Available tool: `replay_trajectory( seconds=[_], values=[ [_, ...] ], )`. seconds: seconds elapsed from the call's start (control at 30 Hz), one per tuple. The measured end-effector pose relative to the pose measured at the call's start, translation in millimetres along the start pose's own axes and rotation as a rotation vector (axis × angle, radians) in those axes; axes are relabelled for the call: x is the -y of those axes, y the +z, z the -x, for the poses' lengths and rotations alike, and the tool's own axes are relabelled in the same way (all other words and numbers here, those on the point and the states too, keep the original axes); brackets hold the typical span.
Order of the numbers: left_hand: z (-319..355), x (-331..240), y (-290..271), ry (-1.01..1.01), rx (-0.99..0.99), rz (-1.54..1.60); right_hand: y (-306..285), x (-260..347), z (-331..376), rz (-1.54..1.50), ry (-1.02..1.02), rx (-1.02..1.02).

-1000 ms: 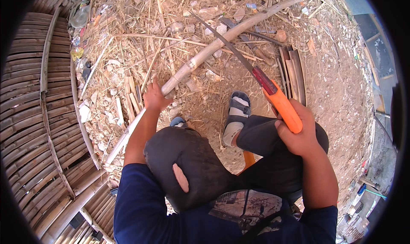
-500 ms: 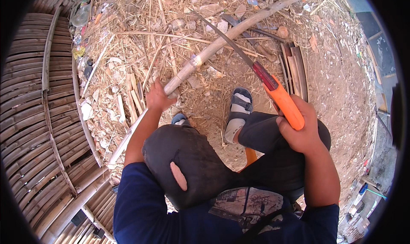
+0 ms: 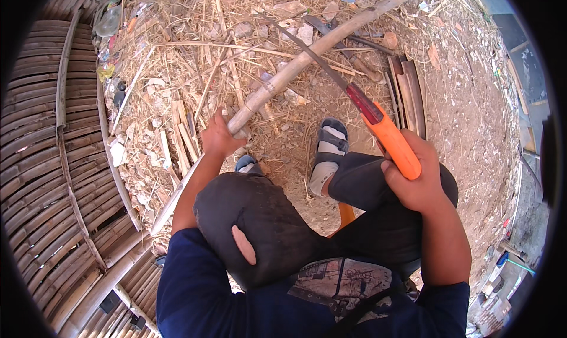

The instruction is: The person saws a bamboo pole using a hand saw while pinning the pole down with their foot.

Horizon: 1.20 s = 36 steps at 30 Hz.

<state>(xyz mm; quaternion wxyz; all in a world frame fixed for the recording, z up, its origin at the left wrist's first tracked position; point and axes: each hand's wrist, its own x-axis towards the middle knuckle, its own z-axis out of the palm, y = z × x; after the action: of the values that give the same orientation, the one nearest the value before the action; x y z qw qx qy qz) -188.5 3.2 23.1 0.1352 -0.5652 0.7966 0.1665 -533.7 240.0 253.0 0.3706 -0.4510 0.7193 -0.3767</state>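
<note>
My left hand (image 3: 221,138) is closed round the near part of a pale bamboo pole (image 3: 348,31), which slants away to the far right. Its fingers are partly behind the pole, and the near end is hard to make out. In my right hand (image 3: 418,181) is a hand saw (image 3: 391,138) with an orange and dark red handle. The saw's long, dark, narrow blade lies across the pole, its tip pointing far left. Whether the teeth have cut in cannot be seen. Beyond the pole, a broad-bladed knife with a wooden handle (image 3: 365,68) lies on the ground.
Split bamboo pieces (image 3: 411,96) lie right of the pole, and thin slats (image 3: 184,131) lie by my left hand. Dry straw, stones and litter cover the ground. A bamboo slat wall (image 3: 35,137) runs along the left. My sandalled foot (image 3: 331,146) stands between the hands.
The saw's tip has shifted slightly to the left over the pole. Both hands keep their holds in almost the same place.
</note>
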Motion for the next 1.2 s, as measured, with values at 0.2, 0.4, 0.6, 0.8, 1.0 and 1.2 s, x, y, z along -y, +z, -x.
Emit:
replay_trajectory(
  seconds=[0.2,0.4,0.6,0.8,1.0,1.2],
  values=[
    [4,-12,12,0.035,-0.001,0.092,-1,-1,1,0.025,-0.012,-0.005],
    [3,-11,26,0.080,-0.044,0.109,2,0,1,-0.020,-0.015,-0.017],
    [-2,-3,38,0.162,-0.146,0.134,3,-5,2,0.003,-0.034,-0.024],
    [0,-5,35,0.139,-0.077,0.139,2,-3,1,0.025,0.016,-0.036],
    [16,12,29,0.180,-0.157,0.189,2,-3,3,-0.007,0.010,-0.030],
    [77,63,51,-0.054,-0.282,0.286,3,8,8,-0.030,-0.014,-0.024]
  ],
)
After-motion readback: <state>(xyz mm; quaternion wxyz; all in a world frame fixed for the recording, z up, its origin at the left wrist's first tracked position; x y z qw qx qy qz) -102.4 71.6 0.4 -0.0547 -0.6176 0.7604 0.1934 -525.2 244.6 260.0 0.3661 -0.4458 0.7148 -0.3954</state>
